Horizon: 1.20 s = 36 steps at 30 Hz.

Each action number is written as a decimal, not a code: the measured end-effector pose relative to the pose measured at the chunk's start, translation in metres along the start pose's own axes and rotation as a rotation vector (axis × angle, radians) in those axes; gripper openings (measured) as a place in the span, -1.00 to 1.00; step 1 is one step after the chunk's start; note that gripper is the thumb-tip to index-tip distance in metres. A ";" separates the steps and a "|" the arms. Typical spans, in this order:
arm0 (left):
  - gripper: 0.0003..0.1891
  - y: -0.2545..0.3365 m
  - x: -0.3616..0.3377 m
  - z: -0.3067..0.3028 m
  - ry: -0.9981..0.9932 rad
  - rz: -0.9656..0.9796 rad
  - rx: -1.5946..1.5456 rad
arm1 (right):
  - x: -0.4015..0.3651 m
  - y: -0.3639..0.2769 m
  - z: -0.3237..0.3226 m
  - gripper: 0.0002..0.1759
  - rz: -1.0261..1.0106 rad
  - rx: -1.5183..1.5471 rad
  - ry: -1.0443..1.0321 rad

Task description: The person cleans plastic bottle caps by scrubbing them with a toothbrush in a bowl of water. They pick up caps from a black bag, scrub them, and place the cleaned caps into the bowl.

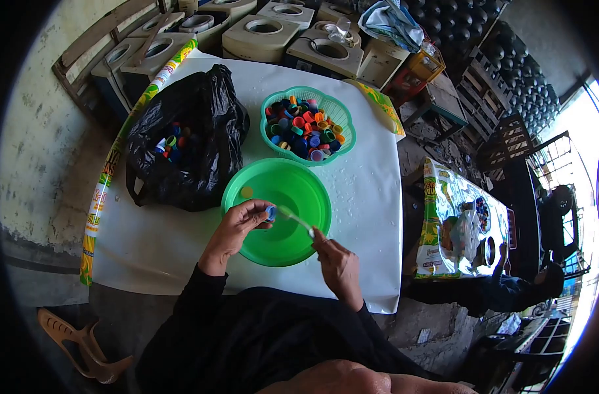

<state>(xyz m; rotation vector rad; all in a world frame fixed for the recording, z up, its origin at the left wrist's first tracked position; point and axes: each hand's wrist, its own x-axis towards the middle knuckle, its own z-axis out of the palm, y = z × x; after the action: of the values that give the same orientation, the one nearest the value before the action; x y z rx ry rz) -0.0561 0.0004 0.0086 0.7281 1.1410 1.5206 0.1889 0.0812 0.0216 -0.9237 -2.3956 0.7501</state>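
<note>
My left hand (237, 226) pinches a blue bottle cap (271, 212) over the green basin (320, 213). In my right hand (339, 266) is a pale toothbrush (298, 219), its head right at the cap's open side. Liquid shows in the basin, and a yellowish cap (247, 192) lies at its left part. Just behind stands a mint-green basket (349, 125) heaped with bottle caps (304, 125) of many colours. To the left, an open black plastic bag (194, 174) holds more caps (174, 141).
A white sheet with drops of water covers the table (365, 217). Beige casings (260, 36) crowd behind it. At right, a person (519, 289) sits at another table (437, 249) bearing caps and a plastic bag. An orange-brown plastic chair (79, 345) stands at lower left.
</note>
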 end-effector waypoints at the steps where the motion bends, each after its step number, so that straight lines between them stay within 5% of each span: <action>1: -0.77 0.001 0.000 -0.001 -0.004 -0.017 -0.014 | 0.002 0.002 -0.003 -0.52 0.066 -0.044 0.060; 4: -0.78 0.001 -0.002 0.001 0.008 -0.026 -0.028 | 0.004 -0.007 -0.007 -0.53 0.129 0.053 0.164; 8: -0.78 -0.004 0.002 0.001 -0.021 0.016 0.026 | -0.002 -0.003 0.000 -0.56 0.013 -0.019 0.008; 12: -0.78 0.001 0.000 0.002 -0.020 0.001 0.002 | -0.002 0.000 -0.005 -0.55 0.137 -0.008 0.181; 16: -0.76 -0.003 0.004 -0.001 -0.030 0.004 -0.001 | -0.005 -0.002 -0.002 -0.54 -0.016 -0.008 -0.026; 18: -0.76 -0.003 0.002 -0.002 -0.042 0.012 -0.005 | -0.002 -0.001 -0.004 -0.56 0.116 -0.195 0.104; 20: -0.76 0.002 -0.001 0.002 -0.041 -0.011 -0.016 | -0.003 0.002 0.000 -0.56 0.133 -0.073 0.202; 23: -0.76 0.002 -0.002 0.006 -0.036 -0.036 -0.083 | -0.010 -0.002 0.007 -0.51 -0.050 0.078 0.105; 27: -0.76 -0.006 0.003 0.002 -0.075 -0.021 -0.078 | -0.009 0.003 0.006 -0.47 0.166 -0.095 0.151; 31: -0.77 0.003 0.002 0.008 -0.049 -0.048 -0.115 | -0.015 -0.009 0.008 -0.52 0.014 0.064 0.109; 36: -0.78 0.001 0.008 0.007 -0.068 -0.028 -0.118 | -0.010 -0.001 0.008 -0.51 0.099 -0.095 0.172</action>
<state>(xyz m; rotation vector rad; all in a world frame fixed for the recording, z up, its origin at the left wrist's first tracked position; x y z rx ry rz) -0.0525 0.0098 0.0109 0.6766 0.9984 1.5148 0.1905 0.0706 0.0146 -1.1058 -2.2645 0.5710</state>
